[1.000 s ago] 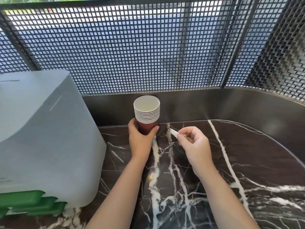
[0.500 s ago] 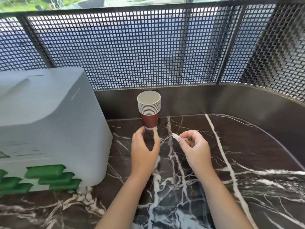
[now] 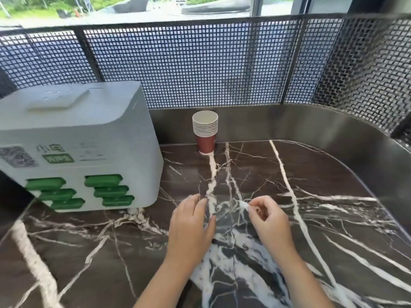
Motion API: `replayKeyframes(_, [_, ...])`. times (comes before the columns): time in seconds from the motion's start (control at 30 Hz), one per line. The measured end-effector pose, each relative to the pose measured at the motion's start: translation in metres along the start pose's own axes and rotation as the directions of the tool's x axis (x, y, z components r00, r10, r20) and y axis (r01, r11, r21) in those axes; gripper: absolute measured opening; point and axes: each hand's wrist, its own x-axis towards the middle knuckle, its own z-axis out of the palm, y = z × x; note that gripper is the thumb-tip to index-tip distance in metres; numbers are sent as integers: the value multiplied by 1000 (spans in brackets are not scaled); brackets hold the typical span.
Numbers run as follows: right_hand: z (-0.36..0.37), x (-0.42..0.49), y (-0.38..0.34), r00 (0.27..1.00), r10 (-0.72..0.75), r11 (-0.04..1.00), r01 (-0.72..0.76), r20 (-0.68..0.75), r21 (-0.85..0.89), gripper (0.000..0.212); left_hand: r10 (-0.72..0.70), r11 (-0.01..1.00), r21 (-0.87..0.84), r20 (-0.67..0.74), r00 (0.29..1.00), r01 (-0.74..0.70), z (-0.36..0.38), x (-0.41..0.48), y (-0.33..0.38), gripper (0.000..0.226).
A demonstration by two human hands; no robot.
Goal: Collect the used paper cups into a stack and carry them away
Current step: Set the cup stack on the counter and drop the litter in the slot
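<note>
A dark marble countertop [image 3: 322,230] w/ white veins is seen, edged at the back and right by a curved metal upstand [image 3: 289,123]; above that a black mesh screen [image 3: 200,63] is fitted, w/ pavement and greenery visible beyond. At far left a white charging unit [image 3: 77,147] w/ green slots is stood on the counter.

The cup stack [image 3: 205,132] is set upright at the back of the counter, just beside the upstand and near the unit's right side. The cups are nested, white rims layered up top, red wall of the lowest cup showing below. It is touched by neither hand and is well apart from both.

The L hand [image 3: 191,225] is held low over the counter, palm down, fingers relaxed and slightly spread; nothing is held. Contact w/ the marble can't be told.

The R hand [image 3: 269,221] is held just beside it, fingers curled in. A small white scrap [image 3: 243,205] is pinched btwn thumb and forefinger, its tip pointed towards the L hand.
</note>
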Motion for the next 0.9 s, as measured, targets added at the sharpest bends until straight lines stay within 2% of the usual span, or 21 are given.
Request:
replayKeyframes(0.27, [-11, -59, -10, 999, -30, 998, 31, 29, -49, 21, 68, 997, 39, -19, 998, -67, -26, -47, 7, 36])
replayKeyframes(0.37, [-17, -84, -12, 998, -38, 998, 41, 41, -54, 16, 56, 998, 11, -7, 998, -56, -35, -65, 12, 35])
replayKeyframes(0.67, [-30, -168, -25, 999, -41, 997, 41, 6, -59, 20, 2, 999, -38, 17, 1000, -1, -73, -137, 19, 36])
replayKeyframes(0.9, [-39, -241, -42, 996, -89, 992, 87, -21, -88, 23, 13, 995, -98, -32, 999, -16, -107, -202, 26, 31])
